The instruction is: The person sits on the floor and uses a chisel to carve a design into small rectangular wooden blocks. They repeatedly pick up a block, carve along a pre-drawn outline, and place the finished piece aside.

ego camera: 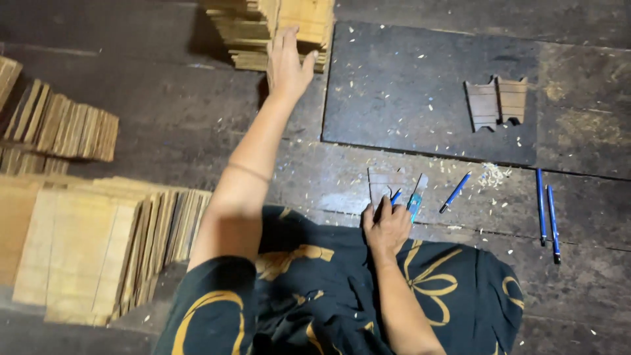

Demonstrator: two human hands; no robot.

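The left hand [288, 64] is stretched far forward, its grip apart with fingers spread, the palm laid against the front of a tall stack of pale wooden slats [276, 29]; nothing is clamped in it. The right hand [388, 227] rests close to the body on the dark plank floor [197, 125], its grip closed together around a blue pen [396, 195] whose tip pokes out just above the knuckles. Touching the fingertips of that grip, directly ahead of it, lies a small dark wooden piece [382, 183] flat on the floor. Just to the right of the grip sits a narrow light blue cutter [416, 195], and a little further right a second blue pen [455, 192] lies slanted. Well to the right of the grip two more blue pens [547, 213] lie side by side, almost upright in the view. Ahead and to the right, on a dark flat board [407, 92], sit two notched wooden pieces [497, 102] touching each other. Pale wood shavings [491, 174] are scattered near the slanted pen. Left of the outstretched arm, rows of wooden slats [105, 236] stand on edge, packed together. A dark cloth with yellow flower outlines [328, 289] covers the lap below the right grip.
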